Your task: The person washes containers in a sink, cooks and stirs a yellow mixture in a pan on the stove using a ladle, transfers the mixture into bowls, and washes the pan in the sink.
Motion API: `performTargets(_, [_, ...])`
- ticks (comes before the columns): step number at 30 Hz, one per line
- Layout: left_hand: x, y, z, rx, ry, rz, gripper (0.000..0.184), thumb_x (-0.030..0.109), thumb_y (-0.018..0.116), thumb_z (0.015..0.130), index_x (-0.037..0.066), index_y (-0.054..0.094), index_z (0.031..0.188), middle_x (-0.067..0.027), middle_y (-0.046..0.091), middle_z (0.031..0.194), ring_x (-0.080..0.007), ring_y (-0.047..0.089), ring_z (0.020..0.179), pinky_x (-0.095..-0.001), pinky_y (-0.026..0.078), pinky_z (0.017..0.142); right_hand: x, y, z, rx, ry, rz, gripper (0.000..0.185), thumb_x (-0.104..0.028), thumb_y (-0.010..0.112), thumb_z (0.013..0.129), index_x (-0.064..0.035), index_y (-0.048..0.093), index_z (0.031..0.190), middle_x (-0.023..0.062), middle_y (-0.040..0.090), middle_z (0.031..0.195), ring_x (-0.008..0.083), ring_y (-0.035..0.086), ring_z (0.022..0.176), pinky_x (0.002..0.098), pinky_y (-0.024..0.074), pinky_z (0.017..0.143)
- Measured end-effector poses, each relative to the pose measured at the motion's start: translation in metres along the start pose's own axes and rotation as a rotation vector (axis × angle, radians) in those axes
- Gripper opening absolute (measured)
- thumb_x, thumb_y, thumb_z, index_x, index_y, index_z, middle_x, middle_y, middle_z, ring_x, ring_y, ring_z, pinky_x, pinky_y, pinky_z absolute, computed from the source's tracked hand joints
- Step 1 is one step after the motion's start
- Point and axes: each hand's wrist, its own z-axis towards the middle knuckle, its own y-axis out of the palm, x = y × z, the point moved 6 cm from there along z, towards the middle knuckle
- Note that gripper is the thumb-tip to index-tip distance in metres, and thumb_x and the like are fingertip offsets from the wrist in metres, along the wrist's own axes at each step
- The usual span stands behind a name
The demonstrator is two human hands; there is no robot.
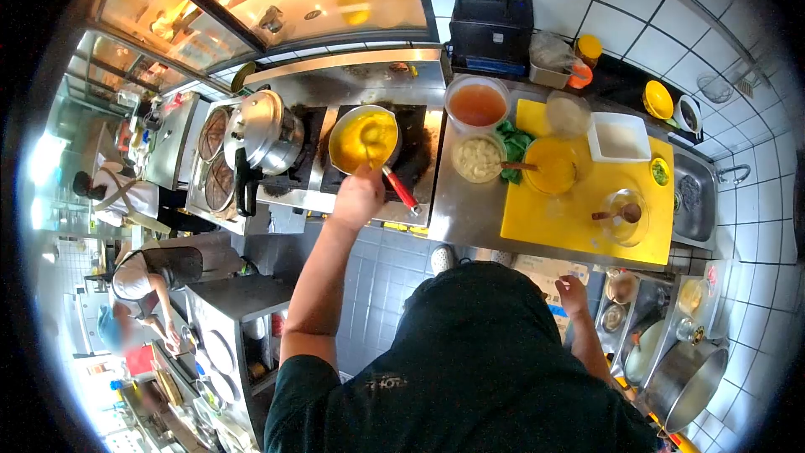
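Observation:
My left hand (360, 197) is closed around the thin handle of a stirring utensil, whose far end dips into yellow food (369, 136) and cannot be made out. That food lies in a pan (338, 153) on the stove, with a red handle (401, 191) pointing toward the front right. Off to the right, my right hand (573, 294) hangs below the counter edge, its fingers curled and no object visible in them. It is nearest to the cardboard (545, 268) and the shelf of containers beneath the counter.
Left of the pan stands a large pressure cooker (268, 130) with a black handle. To the right, a yellow cutting board (537, 222) bears bowls and a white tray (620, 136). A sink (692, 201) lies farther right. Two people (138, 277) work at the left.

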Motion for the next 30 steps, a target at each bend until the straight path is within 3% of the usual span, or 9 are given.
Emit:
performTargets(2, [0.008, 0.014, -0.005, -0.222, -0.051, 0.128, 0.006, 0.007, 0.062, 0.083, 0.001, 0.064, 0.081, -0.0215, 0.064, 0.085, -0.0371, 0.067, 0.074, -0.0468, 0.056, 0.067, 0.005, 0.003, 0.004, 0.022, -0.006, -0.02, 0.034, -0.029, 0.067, 0.091, -0.0005, 0.068, 0.11, 0.0188, 0.071, 0.108, 0.0329, 0.071, 0.095, 0.0394, 0.0552, 0.084])
performTargets(3, [0.027, -0.001, -0.003, -0.167, 0.044, 0.065, 0.006, 0.007, 0.061, 0.084, 0.002, 0.063, 0.081, -0.0213, 0.064, 0.084, -0.0368, 0.067, 0.073, -0.046, 0.056, 0.067, 0.005, 0.003, 0.004, 0.03, -0.007, -0.034, 0.034, -0.029, 0.067, 0.091, -0.0005, 0.068, 0.11, 0.0186, 0.071, 0.108, 0.0328, 0.071, 0.095, 0.0393, 0.0552, 0.084])
performTargets(7, [-0.009, -0.002, 0.0, 0.034, -0.056, -0.044, 0.006, 0.008, 0.062, 0.083, 0.003, 0.062, 0.079, -0.0212, 0.065, 0.082, -0.0399, 0.067, 0.074, -0.0478, 0.056, 0.07, 0.001, 0.007, 0.001, 0.009, 0.01, 0.001, 0.034, -0.03, 0.067, 0.091, -0.001, 0.068, 0.11, 0.0187, 0.071, 0.107, 0.0321, 0.071, 0.093, 0.0388, 0.0551, 0.083])
performTargets(10, [0.006, 0.009, -0.005, -0.229, -0.079, 0.101, 0.008, 0.007, 0.061, 0.084, 0.002, 0.067, 0.087, -0.0216, 0.068, 0.09, -0.0405, 0.067, 0.077, -0.0474, 0.056, 0.071, -0.006, 0.002, 0.002, 0.007, 0.041, -0.009, 0.034, -0.03, 0.067, 0.091, -0.0013, 0.068, 0.111, 0.0187, 0.071, 0.107, 0.0314, 0.071, 0.095, 0.0388, 0.055, 0.083])
performTargets(14, [-0.005, -0.013, -0.001, 0.125, -0.01, -0.145, 0.009, 0.009, 0.062, 0.082, 0.002, 0.061, 0.077, -0.0222, 0.065, 0.081, -0.039, 0.067, 0.073, -0.0478, 0.056, 0.071, -0.009, 0.005, -0.001, -0.04, 0.031, -0.021, 0.037, -0.031, 0.067, 0.09, -0.0002, 0.068, 0.111, 0.0214, 0.069, 0.11, 0.0335, 0.069, 0.096, 0.0414, 0.054, 0.085])
performTargets(18, [0.0, 0.014, -0.011, -0.196, -0.095, 0.066, 0.008, 0.009, 0.062, 0.083, 0.002, 0.065, 0.084, -0.022, 0.064, 0.082, -0.0426, 0.065, 0.075, -0.0467, 0.056, 0.07, -0.017, 0.004, 0.001, -0.042, 0.028, 0.011, 0.037, -0.032, 0.067, 0.09, -0.0003, 0.069, 0.11, 0.0225, 0.068, 0.111, 0.0358, 0.068, 0.096, 0.0429, 0.0535, 0.086])
performTargets(22, [-0.011, -0.014, -0.005, 0.097, -0.036, -0.115, 0.008, 0.007, 0.063, 0.08, 0.003, 0.059, 0.076, -0.0219, 0.062, 0.079, -0.0395, 0.065, 0.071, -0.0478, 0.055, 0.067, 0.006, 0.016, 0.005, 0.011, -0.058, -0.061, 0.033, -0.028, 0.068, 0.091, -0.0002, 0.068, 0.109, 0.0191, 0.071, 0.109, 0.0316, 0.071, 0.098, 0.0388, 0.0548, 0.084])
performTargets(26, [-0.004, 0.007, -0.014, -0.139, -0.068, 0.026, 0.004, 0.003, 0.061, 0.082, -0.001, 0.06, 0.08, -0.0216, 0.062, 0.08, -0.0422, 0.063, 0.072, -0.0473, 0.054, 0.067, -0.004, 0.013, 0.01, 0.003, -0.012, -0.055, 0.032, -0.027, 0.068, 0.091, -0.0001, 0.068, 0.109, 0.0189, 0.071, 0.108, 0.0312, 0.071, 0.097, 0.0385, 0.055, 0.083])
performTargets(30, [-0.012, -0.018, -0.009, 0.104, -0.024, -0.182, 0.007, 0.004, 0.064, 0.078, 0.001, 0.058, 0.075, -0.0207, 0.062, 0.08, -0.0396, 0.065, 0.073, -0.047, 0.055, 0.068, -0.009, 0.013, 0.004, 0.005, -0.027, -0.033, 0.032, -0.026, 0.068, 0.091, -0.0001, 0.068, 0.11, 0.0188, 0.072, 0.107, 0.0309, 0.071, 0.096, 0.0383, 0.0551, 0.083])
